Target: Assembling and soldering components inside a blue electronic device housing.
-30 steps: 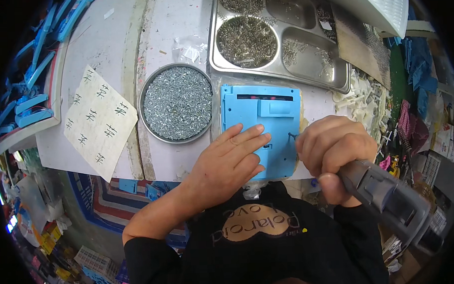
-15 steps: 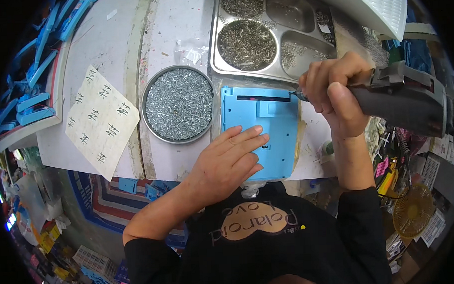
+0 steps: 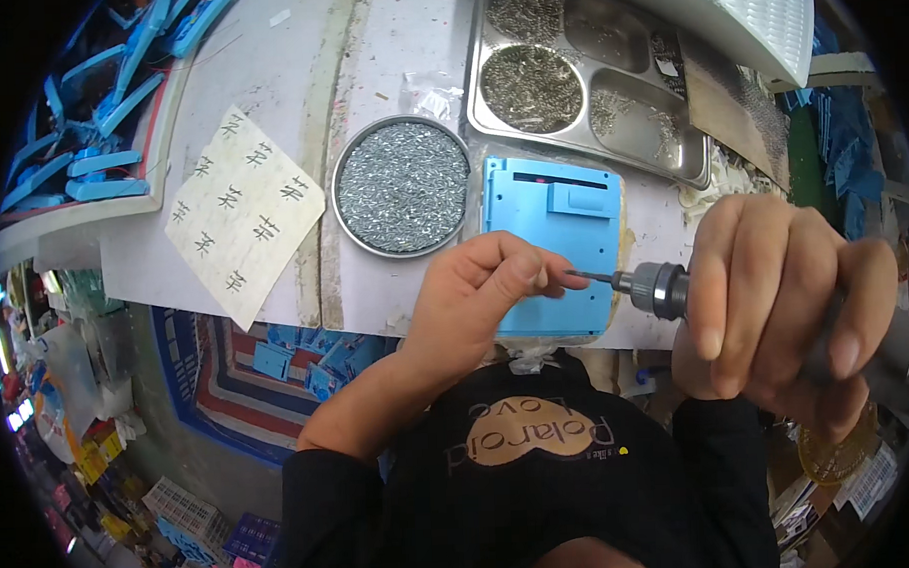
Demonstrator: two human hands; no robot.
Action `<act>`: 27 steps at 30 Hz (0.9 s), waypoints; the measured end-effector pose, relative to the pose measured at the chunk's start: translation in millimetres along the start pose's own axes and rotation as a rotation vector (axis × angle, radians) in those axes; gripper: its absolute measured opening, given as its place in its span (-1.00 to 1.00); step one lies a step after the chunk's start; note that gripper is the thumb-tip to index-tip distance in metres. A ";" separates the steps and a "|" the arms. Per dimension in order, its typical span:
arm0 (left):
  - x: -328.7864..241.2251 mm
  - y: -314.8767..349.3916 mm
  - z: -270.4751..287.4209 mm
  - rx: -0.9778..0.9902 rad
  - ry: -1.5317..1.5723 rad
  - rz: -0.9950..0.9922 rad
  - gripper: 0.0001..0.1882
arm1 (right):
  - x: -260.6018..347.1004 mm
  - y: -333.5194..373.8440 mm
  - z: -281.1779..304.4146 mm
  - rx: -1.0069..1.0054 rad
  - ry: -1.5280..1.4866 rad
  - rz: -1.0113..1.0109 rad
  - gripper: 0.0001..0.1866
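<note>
Clock centred on our view, 12 at the upper edge; we list from largest to smallest.

Counter (image 3: 375,292): white, scuffed, crossed by a seam toward 11. At 8 o'clock, below its edge, we see a blue basket (image 3: 181,379) with a striped lining and blue pieces inside. At 1 o'clock lies a metal tray (image 3: 580,139), compartmented, holding heaps of small coiled metal pieces (image 3: 531,89). A pale sheet (image 3: 242,226) with handwritten marks lies at 10 o'clock.

Blue casing (image 3: 563,230): flat on the counter between 2 and 3 o'clock, below the tray; dark slot along its 12 o'clock edge, raised block just beneath. The left hand covers part of its lower-left area.

Round dish (image 3: 403,254) at 11 o'clock, filled with small silvery pieces (image 3: 401,186).

Driver (image 3: 660,289) at 3 o'clock, its nose directed toward 9; we find the body largely hidden by the right hand (image 3: 775,298), whose fingers wrap loosely over it, slightly blurred.

Left hand (image 3: 485,288), near the clock's centre: thumb and fingers drawn narrow at the tip of the thin bit (image 3: 596,277). We cannot tell whether they pinch a small piece there. The bit passes above the casing.
</note>
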State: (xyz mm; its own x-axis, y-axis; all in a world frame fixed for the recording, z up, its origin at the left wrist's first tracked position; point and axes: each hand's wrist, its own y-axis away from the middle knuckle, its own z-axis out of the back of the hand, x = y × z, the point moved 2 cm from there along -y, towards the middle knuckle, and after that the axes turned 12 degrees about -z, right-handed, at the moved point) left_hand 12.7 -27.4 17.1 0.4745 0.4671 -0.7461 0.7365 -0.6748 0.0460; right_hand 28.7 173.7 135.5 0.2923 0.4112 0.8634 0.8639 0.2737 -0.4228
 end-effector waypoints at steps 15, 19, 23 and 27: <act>8.1 15.5 5.3 -0.077 0.368 0.094 -0.69 | -21.3 -9.0 -37.3 -0.159 0.051 -0.060 -0.76; -2.5 13.3 6.9 -0.199 0.055 -0.062 -0.78 | -16.2 -11.5 -37.0 -0.157 0.086 -0.147 -0.76; -13.8 11.3 53.5 -0.276 -0.846 -0.513 -0.91 | -20.6 -16.2 -25.1 -0.149 0.197 -0.095 -0.76; -15.4 17.1 32.4 0.192 -1.290 -0.728 -0.84 | -58.0 -30.6 -1.3 -0.217 0.240 -0.026 -0.78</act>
State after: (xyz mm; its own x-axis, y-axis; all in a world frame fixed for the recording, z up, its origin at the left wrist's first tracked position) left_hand 2.4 -64.7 7.8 -0.7768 -0.0187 -0.6295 0.4968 -0.6324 -0.5943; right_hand -14.1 140.3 98.7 0.3351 0.1825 0.9243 0.9321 0.0789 -0.3535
